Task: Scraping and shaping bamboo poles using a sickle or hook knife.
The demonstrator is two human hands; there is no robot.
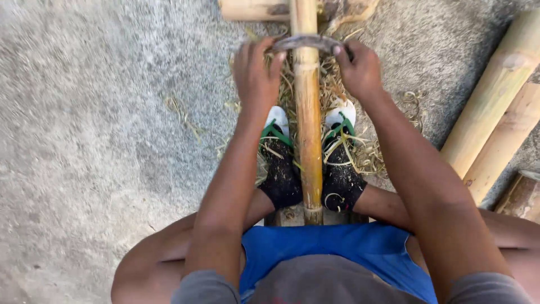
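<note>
The left hand [256, 70] is gripping one end of a curved dark blade [306, 42], and the right hand [360, 70] is gripping the other end; both are clamping shut on it, well apart from each other, with the blade lying crosswise on a bamboo pole [308, 124]. The pole is running lengthwise between the person's two feet, from just in front of the blue shorts [337, 247] up to the top edge of the view; the feet are sitting in two white sandals with green straps [275, 126], one just beside each flank of the pole. Open room is lying wide to the left; to the right, two thicker bamboo poles [495, 107] are leaning side by side and closing that edge off. The ground is rough grey concrete [95, 141], outdoors; pale bamboo shavings [365, 152] are lying scattered around the feet. A further cut bamboo piece [253, 9] is lying crosswise at the top edge, touching the pole.
</note>
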